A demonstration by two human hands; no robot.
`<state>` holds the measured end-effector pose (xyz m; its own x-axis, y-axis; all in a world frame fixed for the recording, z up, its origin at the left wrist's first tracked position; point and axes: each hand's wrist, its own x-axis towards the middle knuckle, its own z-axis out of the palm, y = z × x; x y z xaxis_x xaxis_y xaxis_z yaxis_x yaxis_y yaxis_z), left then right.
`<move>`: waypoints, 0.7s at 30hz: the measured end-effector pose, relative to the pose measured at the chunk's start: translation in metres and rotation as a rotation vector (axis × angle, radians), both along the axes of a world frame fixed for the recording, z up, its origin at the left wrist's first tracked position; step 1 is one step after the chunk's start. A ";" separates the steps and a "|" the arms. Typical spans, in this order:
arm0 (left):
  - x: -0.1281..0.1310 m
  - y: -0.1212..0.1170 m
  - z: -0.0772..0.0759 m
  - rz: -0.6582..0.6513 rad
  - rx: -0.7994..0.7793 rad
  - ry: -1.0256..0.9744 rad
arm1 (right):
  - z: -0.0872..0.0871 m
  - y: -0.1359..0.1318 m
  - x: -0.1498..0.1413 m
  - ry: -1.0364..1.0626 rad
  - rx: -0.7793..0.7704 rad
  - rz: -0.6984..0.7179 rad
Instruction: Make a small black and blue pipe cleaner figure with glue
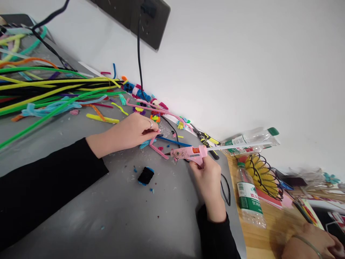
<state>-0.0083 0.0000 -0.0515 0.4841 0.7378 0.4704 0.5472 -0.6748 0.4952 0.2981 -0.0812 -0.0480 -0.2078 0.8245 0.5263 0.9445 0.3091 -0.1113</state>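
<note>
My left hand (130,131) is closed in a pinch on a bent pink pipe cleaner (159,151) above the grey mat. Wrapped round the handle of a pink hot glue gun (192,154), my right hand (208,181) aims its nozzle left. The nozzle tip is at or very near the pipe cleaner's lower end; whether they touch I cannot tell. A white glue stick (239,145) juts from the gun's back. Below lies a small black and blue fuzzy block (146,176). A blue pipe cleaner (175,141) lies behind the gun.
Long coloured pipe cleaners (59,86) cover the mat's left side. Small fuzzy figures (140,91) and black-yellow pliers (206,138) line the wall. Water bottles (249,198) and a yellow wire basket (262,172) stand right. Another person's hand (309,242) is at lower right.
</note>
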 end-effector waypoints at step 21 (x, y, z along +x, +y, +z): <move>0.000 0.001 -0.002 -0.013 0.007 -0.018 | 0.005 -0.005 -0.001 0.013 0.042 0.048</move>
<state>-0.0083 0.0014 -0.0534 0.4849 0.7281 0.4846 0.5296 -0.6854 0.4999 0.2968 -0.0860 -0.0431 -0.2395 0.7907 0.5633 0.9272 0.3584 -0.1089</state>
